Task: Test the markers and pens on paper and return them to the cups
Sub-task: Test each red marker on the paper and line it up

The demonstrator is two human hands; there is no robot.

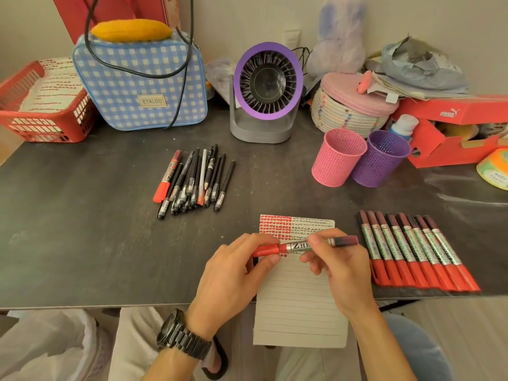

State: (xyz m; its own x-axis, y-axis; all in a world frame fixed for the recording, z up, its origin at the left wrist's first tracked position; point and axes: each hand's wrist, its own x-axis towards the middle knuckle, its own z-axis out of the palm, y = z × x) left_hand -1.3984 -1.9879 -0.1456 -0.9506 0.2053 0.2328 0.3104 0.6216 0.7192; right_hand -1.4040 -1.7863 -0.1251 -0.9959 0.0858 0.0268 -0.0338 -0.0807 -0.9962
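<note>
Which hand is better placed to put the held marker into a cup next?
Right, probably. The right hand grips the marker by its barrel, and the pink cup and purple cup stand to the right. The left hand only pinches its red cap.

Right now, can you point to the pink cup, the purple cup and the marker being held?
Pink cup (pixel 335 166): head view, on its outer wall with holes.
Purple cup (pixel 382 167): head view, on its outer wall.
Marker (pixel 298 246): head view, on its silver printed label.
</note>
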